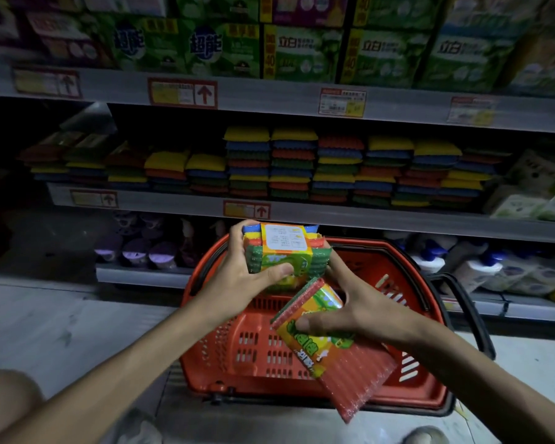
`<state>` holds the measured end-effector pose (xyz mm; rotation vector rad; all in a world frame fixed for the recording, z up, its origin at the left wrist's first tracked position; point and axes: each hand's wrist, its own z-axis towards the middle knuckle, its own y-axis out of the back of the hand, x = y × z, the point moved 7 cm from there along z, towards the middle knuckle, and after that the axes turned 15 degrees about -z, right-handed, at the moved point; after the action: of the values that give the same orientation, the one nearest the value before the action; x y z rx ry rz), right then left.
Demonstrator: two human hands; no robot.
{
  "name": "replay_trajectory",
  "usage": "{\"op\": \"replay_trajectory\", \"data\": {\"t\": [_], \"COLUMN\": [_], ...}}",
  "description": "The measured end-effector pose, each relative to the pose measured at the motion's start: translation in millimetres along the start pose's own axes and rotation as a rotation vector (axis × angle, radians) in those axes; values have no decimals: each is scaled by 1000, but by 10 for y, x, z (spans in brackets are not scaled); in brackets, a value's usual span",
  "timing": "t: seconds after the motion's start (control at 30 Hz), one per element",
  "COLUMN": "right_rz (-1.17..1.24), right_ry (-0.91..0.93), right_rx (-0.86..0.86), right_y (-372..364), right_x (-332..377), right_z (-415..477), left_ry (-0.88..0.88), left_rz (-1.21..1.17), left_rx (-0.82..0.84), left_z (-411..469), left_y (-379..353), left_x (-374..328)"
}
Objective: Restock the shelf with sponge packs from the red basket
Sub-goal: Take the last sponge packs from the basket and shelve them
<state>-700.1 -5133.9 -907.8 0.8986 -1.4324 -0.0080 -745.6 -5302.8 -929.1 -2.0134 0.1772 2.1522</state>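
Note:
The red basket stands on the floor below me, in front of the shelves. My left hand grips a sponge pack with a green and orange paper band, held above the basket's far rim. My right hand holds a second sponge pack, tilted, red side down, over the basket's right half. The two packs touch near the middle. The middle shelf carries rows of stacked sponge packs in yellow, blue, green and red.
Green detergent boxes fill the top shelf. Purple-lidded tubs and white bottles sit on the lowest shelf behind the basket. The basket's black handle hangs to the right. My knee shows at bottom left.

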Motion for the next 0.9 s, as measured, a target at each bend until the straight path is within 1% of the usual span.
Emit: {"op": "replay_trajectory", "data": {"t": [0.13,0.23,0.33,0.4,0.47,0.53,0.6,0.67,0.77,0.9], "right_rz": [-9,-4,-105,-87,0,30,-10,-56,-197,-170], "right_ry": [-38,-115,-159,-204,-254,-284,-277,-239,-218,-219], "right_rx": [17,5,-53,-111,-163,-195,-181,-147,-152,-154], "right_y": [88,169,282,373,424,461,468,433,353,209], "right_x": [-39,-127,-197,-278,-361,-400,-397,-346,-269,-134], "right_z": [0,-29,-33,3,40,65,108,171,289,480], "left_ry": [47,69,91,94,98,114,127,95,51,27], "left_rz": [-51,-78,-134,-109,-36,75,183,217,184,133], "left_rx": [-34,-120,-215,-238,-247,-282,-299,-292,-265,-266], "left_z": [49,93,119,140,173,192,189,192,201,223], "left_y": [107,246,409,489,577,668,715,719,735,812], "left_x": [19,16,6,-36,-61,-90,-138,-221,-330,-409]}}
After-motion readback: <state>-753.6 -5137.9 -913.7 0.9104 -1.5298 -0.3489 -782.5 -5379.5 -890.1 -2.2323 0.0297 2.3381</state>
